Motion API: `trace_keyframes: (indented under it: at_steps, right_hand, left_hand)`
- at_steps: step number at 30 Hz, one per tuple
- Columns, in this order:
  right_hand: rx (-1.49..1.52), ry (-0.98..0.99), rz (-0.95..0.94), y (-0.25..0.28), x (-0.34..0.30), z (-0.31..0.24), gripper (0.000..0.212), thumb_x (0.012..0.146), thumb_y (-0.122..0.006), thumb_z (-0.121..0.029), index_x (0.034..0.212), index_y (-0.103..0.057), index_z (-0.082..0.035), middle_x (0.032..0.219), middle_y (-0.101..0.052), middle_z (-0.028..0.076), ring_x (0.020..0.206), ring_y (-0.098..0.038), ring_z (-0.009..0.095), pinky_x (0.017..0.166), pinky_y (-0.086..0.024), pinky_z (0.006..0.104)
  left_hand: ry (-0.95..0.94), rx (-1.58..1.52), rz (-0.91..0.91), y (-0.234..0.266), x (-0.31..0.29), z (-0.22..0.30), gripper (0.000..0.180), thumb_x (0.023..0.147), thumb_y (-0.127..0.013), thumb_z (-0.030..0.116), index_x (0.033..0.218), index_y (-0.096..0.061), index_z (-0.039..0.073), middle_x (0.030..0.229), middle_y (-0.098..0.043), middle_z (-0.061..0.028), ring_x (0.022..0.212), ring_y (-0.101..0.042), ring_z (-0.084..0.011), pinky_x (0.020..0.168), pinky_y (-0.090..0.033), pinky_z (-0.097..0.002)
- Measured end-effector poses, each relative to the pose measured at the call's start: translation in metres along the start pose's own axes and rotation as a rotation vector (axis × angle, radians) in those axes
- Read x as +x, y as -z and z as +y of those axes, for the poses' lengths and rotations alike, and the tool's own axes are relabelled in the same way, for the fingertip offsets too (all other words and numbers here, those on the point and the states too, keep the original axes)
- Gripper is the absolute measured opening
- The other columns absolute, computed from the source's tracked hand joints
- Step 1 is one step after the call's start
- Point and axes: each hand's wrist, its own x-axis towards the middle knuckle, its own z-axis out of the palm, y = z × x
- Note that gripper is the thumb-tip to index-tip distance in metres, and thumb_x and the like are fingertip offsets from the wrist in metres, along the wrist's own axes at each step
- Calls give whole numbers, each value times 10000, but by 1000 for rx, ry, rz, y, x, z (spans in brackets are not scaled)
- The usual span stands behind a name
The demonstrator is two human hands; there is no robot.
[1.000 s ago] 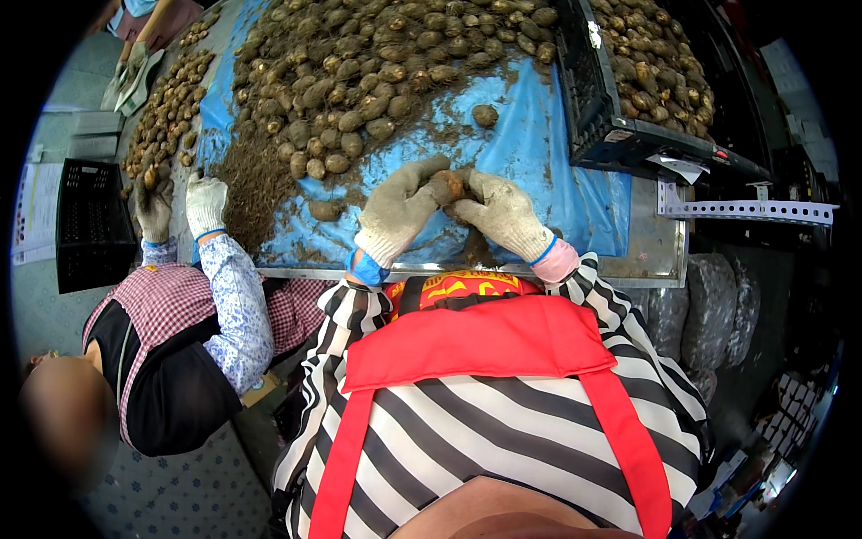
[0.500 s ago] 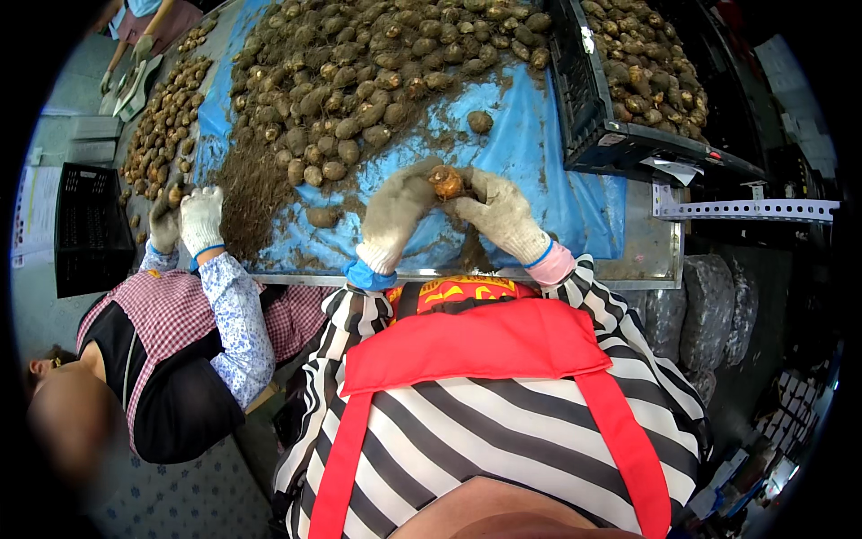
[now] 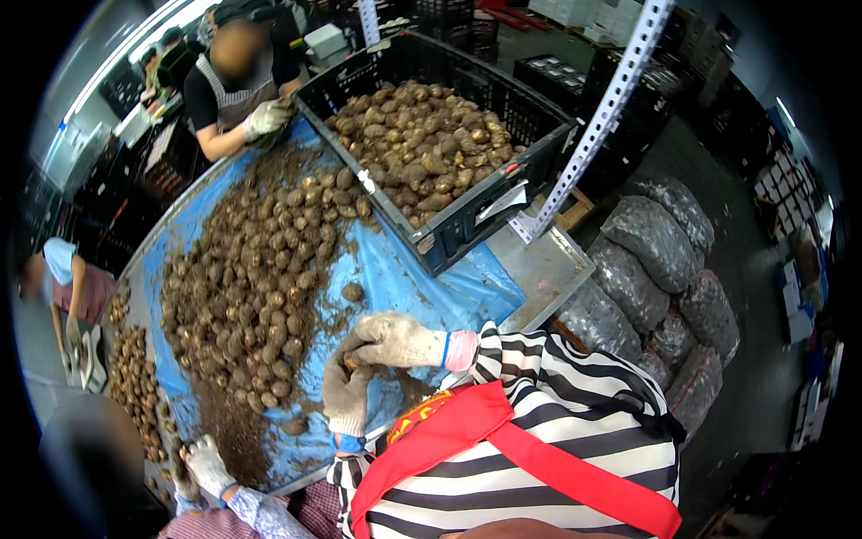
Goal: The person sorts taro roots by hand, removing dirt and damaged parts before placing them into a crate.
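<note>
Brown and mostly hidden, one tuber (image 3: 351, 363) sits in our left hand (image 3: 345, 391), fingers curled round it, on our side of the black crate (image 3: 451, 251). Our right hand (image 3: 395, 340) meets it; we cannot tell if that one grips too. We see heaped tubers (image 3: 247, 278) left of the crate, grey sacks (image 3: 648, 232) right.

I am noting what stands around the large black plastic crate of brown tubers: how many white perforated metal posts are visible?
2: one post by the right side of the crate, another post beyond its far left corner. More may be hidden in the background.
</note>
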Motion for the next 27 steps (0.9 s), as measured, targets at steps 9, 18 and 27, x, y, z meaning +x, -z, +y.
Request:
trace_keyframes:
  at_steps: [9,18,27]
  right_hand:
    - [-218,-14,286,-23,-16,17,182,888,-615,-245,996,-694,-121,1004,-679,100,995,-629,326,865,-498,425]
    - [132,-243,301,-26,-8,17,138,921,-621,-205,966,-676,-86,924,-696,107,879,-668,262,780,-526,368]
    - [-176,-78,129,-26,-29,32,163,881,-647,-237,955,-690,-98,897,-707,92,805,-683,260,722,-538,372]
  left_hand:
    - [-12,168,-77,0,0,3,413,885,-646,28,1274,-540,-58,1120,-659,-130,973,-625,-169,847,-513,-299]
    - [-130,170,-29,5,10,-27,474,868,-674,54,1308,-521,-36,1152,-651,-176,1017,-642,-250,893,-499,-348]
    - [-97,-221,123,15,15,0,410,963,-586,163,1311,-476,-24,1123,-629,-149,941,-663,-225,773,-587,-329]
